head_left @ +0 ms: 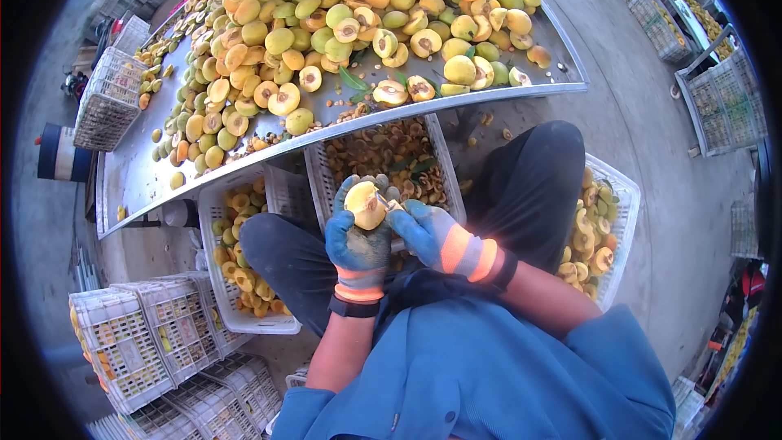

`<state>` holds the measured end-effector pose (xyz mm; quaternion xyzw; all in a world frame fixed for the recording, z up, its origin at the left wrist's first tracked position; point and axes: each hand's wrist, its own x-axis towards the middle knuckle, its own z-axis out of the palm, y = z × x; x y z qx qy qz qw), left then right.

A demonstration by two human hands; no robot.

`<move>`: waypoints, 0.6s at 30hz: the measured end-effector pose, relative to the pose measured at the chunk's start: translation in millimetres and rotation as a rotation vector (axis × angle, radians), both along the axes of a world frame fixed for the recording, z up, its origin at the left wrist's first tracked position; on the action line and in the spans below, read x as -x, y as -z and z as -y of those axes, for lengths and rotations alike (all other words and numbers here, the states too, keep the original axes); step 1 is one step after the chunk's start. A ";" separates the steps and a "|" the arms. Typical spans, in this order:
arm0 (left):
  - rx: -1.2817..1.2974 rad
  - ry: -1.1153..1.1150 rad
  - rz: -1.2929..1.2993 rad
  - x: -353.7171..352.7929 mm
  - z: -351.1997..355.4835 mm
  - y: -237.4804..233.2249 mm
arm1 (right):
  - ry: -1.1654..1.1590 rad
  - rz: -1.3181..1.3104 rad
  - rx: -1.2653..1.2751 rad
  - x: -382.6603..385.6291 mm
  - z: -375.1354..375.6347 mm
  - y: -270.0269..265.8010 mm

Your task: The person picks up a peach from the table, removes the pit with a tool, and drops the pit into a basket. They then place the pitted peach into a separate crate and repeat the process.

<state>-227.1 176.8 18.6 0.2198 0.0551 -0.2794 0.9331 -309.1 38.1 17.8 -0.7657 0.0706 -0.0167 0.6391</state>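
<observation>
The gloved left hand (pixel 356 248) has its grip curled round a cut fruit (pixel 366 206), over a crate (pixel 447 165) near the worktop (pixel 521 92); the gloved right hand's (pixel 440 236) grip pinches a slim tool (pixel 383 200) against the fruit. A mark on the blue jacket (pixel 489 358) is too small to read.

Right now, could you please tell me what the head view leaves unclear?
Head view: the grip of the small tool, hidden by the right hand.
Head view: the underside of the held fruit, covered by the left hand.
Head view: the far end of the heap, cut off by the top edge.
</observation>
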 end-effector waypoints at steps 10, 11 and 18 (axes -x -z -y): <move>-1.162 -0.247 0.955 18.7 14.5 17.9 | -0.049 0.000 0.035 -0.9 -10.5 12.1; -1.025 -0.249 0.784 19.6 16.6 20.2 | -0.062 0.021 0.045 -2.2 -10.4 16.3; -0.774 -0.271 0.360 27.7 27.3 17.6 | -0.192 0.304 0.520 -7.8 -6.0 25.9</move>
